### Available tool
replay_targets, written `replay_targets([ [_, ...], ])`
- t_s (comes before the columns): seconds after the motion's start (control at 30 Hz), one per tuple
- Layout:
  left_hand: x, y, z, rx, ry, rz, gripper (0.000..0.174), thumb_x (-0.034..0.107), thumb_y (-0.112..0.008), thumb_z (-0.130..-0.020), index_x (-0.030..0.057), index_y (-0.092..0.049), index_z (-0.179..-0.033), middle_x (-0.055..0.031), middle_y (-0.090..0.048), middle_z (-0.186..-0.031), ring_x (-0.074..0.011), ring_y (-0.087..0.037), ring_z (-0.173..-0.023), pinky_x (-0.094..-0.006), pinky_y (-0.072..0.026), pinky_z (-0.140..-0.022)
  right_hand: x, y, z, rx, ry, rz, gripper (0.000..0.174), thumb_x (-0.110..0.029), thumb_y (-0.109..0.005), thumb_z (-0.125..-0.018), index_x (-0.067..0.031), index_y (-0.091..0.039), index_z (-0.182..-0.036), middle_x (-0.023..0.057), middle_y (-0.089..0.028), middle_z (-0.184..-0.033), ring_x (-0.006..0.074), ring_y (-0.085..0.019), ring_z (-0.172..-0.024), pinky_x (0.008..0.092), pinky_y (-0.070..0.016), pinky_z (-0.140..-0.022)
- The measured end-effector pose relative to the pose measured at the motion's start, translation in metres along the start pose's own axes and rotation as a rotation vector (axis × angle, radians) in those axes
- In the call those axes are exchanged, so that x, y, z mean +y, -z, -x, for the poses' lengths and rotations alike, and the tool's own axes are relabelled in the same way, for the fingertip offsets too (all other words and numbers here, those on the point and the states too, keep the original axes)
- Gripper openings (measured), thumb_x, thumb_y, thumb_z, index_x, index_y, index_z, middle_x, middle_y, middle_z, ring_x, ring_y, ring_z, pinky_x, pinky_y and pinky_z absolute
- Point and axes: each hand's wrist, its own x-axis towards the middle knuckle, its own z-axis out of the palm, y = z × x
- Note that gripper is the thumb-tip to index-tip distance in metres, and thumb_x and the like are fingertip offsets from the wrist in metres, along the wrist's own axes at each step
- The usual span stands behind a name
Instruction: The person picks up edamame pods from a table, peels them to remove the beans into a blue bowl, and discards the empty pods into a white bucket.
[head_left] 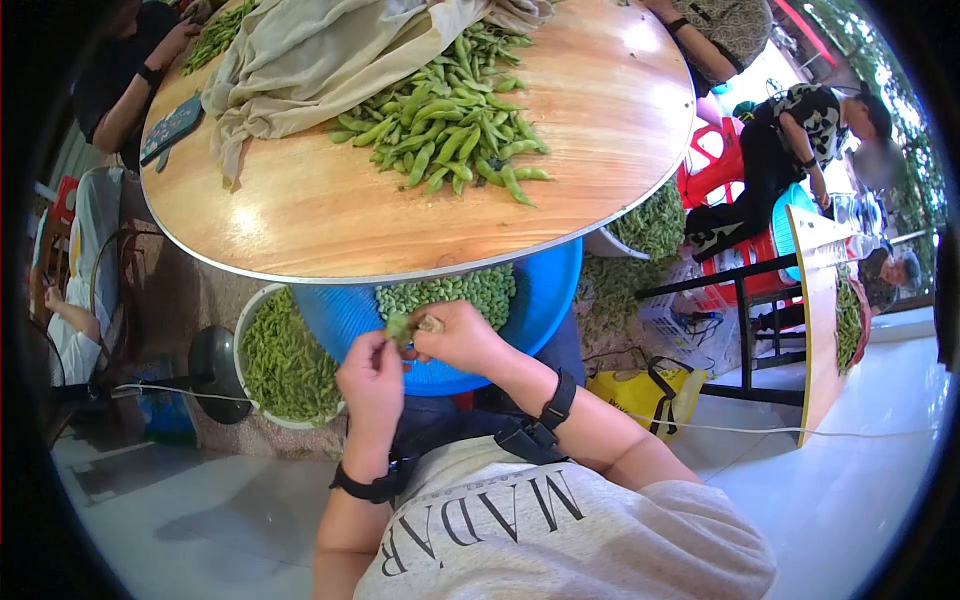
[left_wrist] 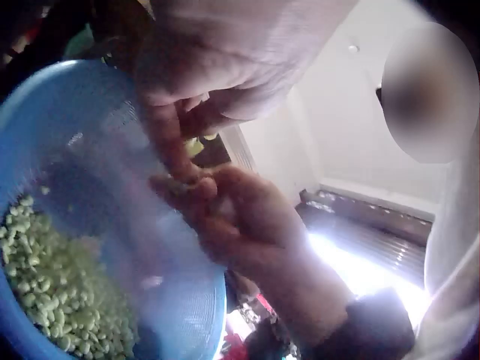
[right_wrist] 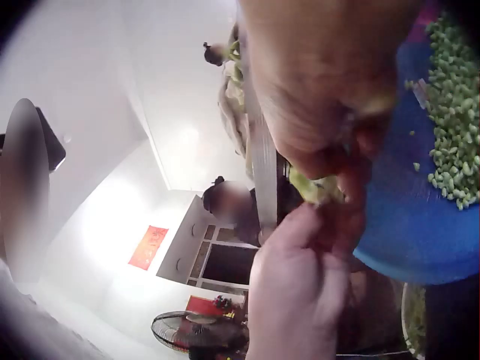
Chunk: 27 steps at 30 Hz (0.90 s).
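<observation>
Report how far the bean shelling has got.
Done: a heap of shelled pale green beans lies in the round blue plastic basin. In hand: the left hand and right hand pinch one green pod above it. Left: a large pile of whole green pods on the round wooden table.

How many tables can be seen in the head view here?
2. The near table stands right ahead, heaped with pods; the far table is at the right, seen nearly edge-on. Others may be out of view.
</observation>
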Motion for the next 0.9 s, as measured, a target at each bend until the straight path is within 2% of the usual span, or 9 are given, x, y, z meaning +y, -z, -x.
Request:
replay_targets([
  [0.17, -0.034, 0.080, -0.014, 0.258, 0.107, -0.016, 0.017, -0.003, -0.044, -0.082, -0.0056, -0.050, -0.098, -0.0119, -0.057, -0.086, -0.0191, -0.063, -0.067, -0.0255, -0.0494, -0.055, -0.033, 0.023, 0.021, 0.121, 0.625, 0.560, 0.018, -0.008, -0.057, -0.069, -0.0010, -0.061, -0.084, 0.0145, -0.057, -0.074, 0.0296, -0.057, -0.064, 0.0367, -0.0469, -0.058],
  [0.27, -0.036, 0.125, -0.018, 0.411, 0.282, -0.336, 0.035, -0.004, -0.044, -0.081, -0.0085, -0.043, -0.116, -0.0199, -0.056, -0.098, -0.0222, -0.063, -0.077, -0.0276, -0.0501, -0.058, -0.082, 0.053, 0.034, 0.389, 0.629, 0.628, 0.016, -0.011, -0.058, -0.073, -0.0011, -0.060, -0.084, 0.0162, -0.055, -0.076, 0.0333, -0.056, -0.070, 0.0398, -0.0460, -0.062],
  [0.37, -0.085, 0.171, -0.021, 0.272, 0.066, -1.094, 0.033, -0.001, -0.045, -0.081, -0.0071, -0.047, -0.114, -0.0200, -0.057, -0.099, -0.0213, -0.063, -0.078, -0.0288, -0.0497, -0.059, -0.101, 0.091, 0.014, 0.750, 0.453, 0.936, 0.016, -0.010, -0.060, -0.071, -0.0022, -0.060, -0.085, 0.0163, -0.055, -0.077, 0.0339, -0.055, -0.070, 0.0410, -0.0453, -0.062],
  [0.4, -0.083, 0.167, -0.021, 0.230, -0.090, -1.092, 0.027, 0.002, -0.046, -0.082, -0.0049, -0.053, -0.108, -0.0151, -0.059, -0.097, -0.0182, -0.063, -0.076, -0.0273, -0.0484, -0.057, -0.097, 0.096, 0.011, 0.733, 0.443, 0.939, 0.015, -0.010, -0.060, -0.071, -0.0023, -0.060, -0.084, 0.0163, -0.054, -0.078, 0.0340, -0.055, -0.070, 0.0408, -0.0451, -0.061],
  [0.5, 0.028, 0.083, -0.011, -0.061, 0.238, -0.070, 0.023, 0.007, -0.052, -0.083, -0.0031, -0.057, -0.102, -0.0087, -0.061, -0.090, -0.0141, -0.062, -0.070, -0.0210, -0.0455, -0.053, -0.092, 0.100, 0.002, 0.669, 0.468, 0.891, 0.015, -0.010, -0.061, -0.071, -0.0025, -0.060, -0.084, 0.0157, -0.054, -0.080, 0.0329, -0.055, -0.069, 0.0393, -0.0445, -0.060],
  [0.57, 0.065, 0.045, -0.006, -0.229, 0.202, 0.120, 0.022, 0.006, -0.052, -0.083, -0.0015, -0.058, -0.103, -0.0087, -0.063, -0.088, -0.0136, -0.062, -0.067, -0.0205, -0.0456, -0.053, -0.090, 0.091, 0.008, 0.617, 0.529, 0.761, 0.015, -0.010, -0.062, -0.071, -0.0025, -0.060, -0.084, 0.0144, -0.054, -0.080, 0.0300, -0.056, -0.069, 0.0371, -0.0443, -0.060],
  [0.67, 0.088, -0.008, -0.004, -0.213, 0.135, 0.408, 0.024, 0.005, -0.052, -0.083, -0.0026, -0.057, -0.105, -0.0114, -0.063, -0.092, -0.0131, -0.059, -0.061, -0.0183, -0.0405, -0.047, -0.099, 0.059, 0.035, 0.308, 0.415, 0.505, 0.015, -0.009, -0.063, -0.071, -0.0025, -0.060, -0.084, 0.0117, -0.054, -0.079, 0.0246, -0.055, -0.069, 0.0336, -0.0437, -0.061],
  [0.8, 0.076, -0.016, -0.010, -0.365, 0.128, 0.605, 0.023, 0.008, -0.058, -0.082, 0.0005, -0.057, -0.104, -0.0064, -0.064, -0.082, -0.0096, -0.057, -0.057, -0.0166, -0.0371, -0.044, -0.085, 0.038, 0.047, 0.127, 0.494, 0.405, 0.016, -0.009, -0.061, -0.076, -0.0001, -0.058, -0.089, 0.0102, -0.051, -0.077, 0.0196, -0.054, -0.070, 0.0297, -0.0432, -0.061],
  [0.9, 0.081, -0.005, -0.004, -0.263, 0.127, 0.575, 0.019, 0.006, -0.059, -0.081, 0.0002, -0.059, -0.099, -0.0051, -0.063, -0.079, -0.0091, -0.056, -0.053, -0.0170, -0.0365, -0.042, -0.091, 0.044, 0.052, 0.023, 0.309, 0.243, 0.016, -0.009, -0.055, -0.082, 0.0001, -0.057, -0.095, 0.0082, -0.050, -0.079, 0.0153, -0.053, -0.069, 0.0268, -0.0427, -0.059],
])
